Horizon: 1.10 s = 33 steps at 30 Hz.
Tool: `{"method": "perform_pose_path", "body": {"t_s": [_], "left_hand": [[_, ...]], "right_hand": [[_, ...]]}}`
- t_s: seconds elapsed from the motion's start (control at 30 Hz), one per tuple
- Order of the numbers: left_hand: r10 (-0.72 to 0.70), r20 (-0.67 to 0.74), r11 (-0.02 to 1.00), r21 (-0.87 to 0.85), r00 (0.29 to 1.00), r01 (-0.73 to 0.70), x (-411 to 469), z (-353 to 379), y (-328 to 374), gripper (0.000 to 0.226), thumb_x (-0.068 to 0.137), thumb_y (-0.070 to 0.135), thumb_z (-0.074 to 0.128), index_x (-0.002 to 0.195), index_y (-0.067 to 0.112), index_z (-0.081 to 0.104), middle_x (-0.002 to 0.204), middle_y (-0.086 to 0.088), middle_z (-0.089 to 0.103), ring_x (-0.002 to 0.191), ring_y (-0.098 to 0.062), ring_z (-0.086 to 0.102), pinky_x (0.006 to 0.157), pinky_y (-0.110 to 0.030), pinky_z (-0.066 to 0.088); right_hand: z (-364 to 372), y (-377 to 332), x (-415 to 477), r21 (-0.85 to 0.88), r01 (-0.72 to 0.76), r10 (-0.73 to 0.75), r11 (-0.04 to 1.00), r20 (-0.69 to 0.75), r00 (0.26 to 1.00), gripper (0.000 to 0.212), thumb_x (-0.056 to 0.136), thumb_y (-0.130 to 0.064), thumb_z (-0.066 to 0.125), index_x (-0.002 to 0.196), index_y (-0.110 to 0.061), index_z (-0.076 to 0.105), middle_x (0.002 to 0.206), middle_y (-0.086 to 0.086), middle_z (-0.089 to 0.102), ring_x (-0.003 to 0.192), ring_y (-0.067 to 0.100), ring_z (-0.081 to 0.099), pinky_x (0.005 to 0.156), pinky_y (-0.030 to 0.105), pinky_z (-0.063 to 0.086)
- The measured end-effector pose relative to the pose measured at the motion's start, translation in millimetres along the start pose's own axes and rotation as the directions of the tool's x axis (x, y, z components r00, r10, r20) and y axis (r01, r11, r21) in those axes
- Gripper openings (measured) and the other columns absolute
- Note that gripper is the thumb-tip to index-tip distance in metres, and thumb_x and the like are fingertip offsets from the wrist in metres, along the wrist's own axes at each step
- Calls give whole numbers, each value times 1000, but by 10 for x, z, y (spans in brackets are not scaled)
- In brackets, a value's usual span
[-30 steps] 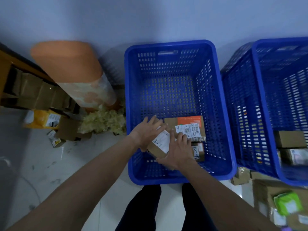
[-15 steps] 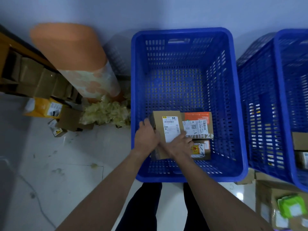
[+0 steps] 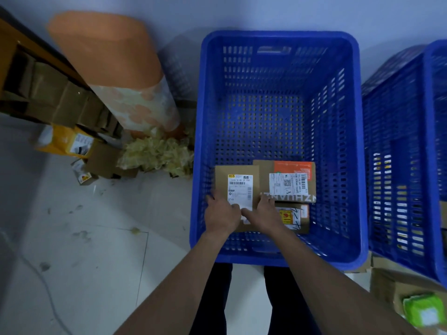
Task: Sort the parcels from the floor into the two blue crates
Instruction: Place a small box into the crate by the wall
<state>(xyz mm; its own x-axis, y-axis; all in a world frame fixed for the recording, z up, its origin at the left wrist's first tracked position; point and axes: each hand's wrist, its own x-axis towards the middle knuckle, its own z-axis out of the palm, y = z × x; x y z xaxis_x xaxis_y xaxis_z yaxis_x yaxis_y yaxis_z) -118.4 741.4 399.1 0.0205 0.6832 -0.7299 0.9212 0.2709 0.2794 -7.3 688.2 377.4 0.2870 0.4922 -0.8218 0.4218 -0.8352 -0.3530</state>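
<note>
Both hands are down inside the left blue crate (image 3: 278,36). The left hand (image 3: 221,213) and right hand (image 3: 263,213) clasp the near end of a brown cardboard parcel (image 3: 235,170), fingers bent over its two side edges, thumbs meeting on its white label (image 3: 240,188). The parcel lies flat on the crate floor, near-left. The label's top line starts "160A", with a barcode under it; the smaller print is too fine to read.

Just to the right sits a second parcel (image 3: 263,166), brown with an orange patch. Its own white label carries a QR code and barcodes, and there are big white upside-down letters, something like "ZHUAN". In front of that lies a third parcel (image 3: 294,217) with a yellow sticker, a red mark and black pen strokes.

The second blue crate (image 3: 428,141) stands just beside, on the right. The floor (image 3: 72,238) is pale tile, stained and scuffed; the wall (image 3: 242,10) is plain and pale. An orange roll (image 3: 104,56) leans at the left, with crumpled yellowish packing (image 3: 157,153) at its foot and a yellow parcel (image 3: 65,141) close by. A green packet (image 3: 420,310) lies on cardboard at bottom right.
</note>
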Motion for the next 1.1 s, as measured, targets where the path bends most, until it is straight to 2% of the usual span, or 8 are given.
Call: {"method": "perform_pose_path", "body": {"t_s": [0.2, 0.3, 0.47, 0.63, 0.73, 0.9, 1.03, 1.1], "left_hand": [[-6, -5, 996, 85, 1000, 7, 242, 190, -140, 79, 91, 31, 62, 148, 0, 18, 142, -23, 40, 117, -38, 56, 84, -39, 49], [-17, 16, 999, 50, 1000, 16, 342, 301, -182, 81, 88, 28, 64, 147, 0, 16, 140, -23, 41, 120, -37, 53, 89, -40, 50], [-36, 104, 999, 41, 994, 32, 630, 450, -351, 74, 90, 34, 62, 147, 10, 22, 136, -15, 50, 116, -32, 56, 80, -32, 47], [-67, 212, 997, 43, 975, 59, 926, 586, -440, 82, 90, 38, 61, 153, 11, 16, 140, -11, 51, 122, -31, 53, 95, -36, 48], [-79, 310, 996, -8, 947, 86, 1048, 658, -529, 75, 85, 41, 57, 151, 19, 29, 138, -3, 57, 115, -25, 59, 90, -29, 49], [-116, 343, 986, -69, 932, 149, 1124, 783, -636, 81, 70, 46, 52, 148, 25, 39, 133, 1, 60, 106, -19, 61, 85, -31, 53], [-91, 339, 985, -108, 936, 135, 912, 721, -513, 66, 77, 41, 55, 140, 23, 48, 124, 0, 64, 96, -18, 62, 64, -25, 45], [-71, 352, 984, -126, 933, 122, 755, 668, -492, 66, 76, 41, 52, 140, 25, 49, 126, 2, 62, 99, -17, 61, 68, -25, 48]], "right_hand": [[105, 97, 157, 52, 0, -4, 999, 75, 997, 78, 86, -50, 63, 144, -9, 31, 140, 14, 38, 118, 33, 50, 95, 46, 47], [165, 159, 231, 48, -12, 8, 999, 94, 996, 77, 89, -50, 61, 145, -9, 30, 138, 15, 39, 120, 36, 50, 96, 47, 46], [301, 254, 414, 32, -21, 17, 999, 124, 992, 72, 90, -51, 57, 145, -12, 33, 139, 14, 38, 122, 33, 48, 96, 41, 44], [386, 346, 585, 34, -5, -1, 999, 169, 986, 76, 89, -48, 58, 149, -15, 29, 145, 12, 35, 131, 29, 41, 97, 36, 40], [373, 339, 610, 29, 28, -34, 999, 223, 974, 67, 91, -41, 56, 150, -20, 32, 146, 10, 36, 134, 27, 36, 97, 33, 38], [339, 284, 586, 80, 66, -87, 995, 291, 953, 55, 90, -39, 56, 143, -32, 47, 138, 1, 54, 119, 23, 53, 92, 31, 45], [291, 450, 600, 95, 36, -63, 995, 292, 954, 74, 70, -58, 55, 139, -32, 51, 131, 0, 59, 110, 22, 59, 91, 36, 50], [263, 605, 633, 41, 15, -26, 999, 300, 954, 83, 62, -66, 53, 136, -27, 50, 127, 3, 59, 102, 21, 60, 85, 38, 53]]}}
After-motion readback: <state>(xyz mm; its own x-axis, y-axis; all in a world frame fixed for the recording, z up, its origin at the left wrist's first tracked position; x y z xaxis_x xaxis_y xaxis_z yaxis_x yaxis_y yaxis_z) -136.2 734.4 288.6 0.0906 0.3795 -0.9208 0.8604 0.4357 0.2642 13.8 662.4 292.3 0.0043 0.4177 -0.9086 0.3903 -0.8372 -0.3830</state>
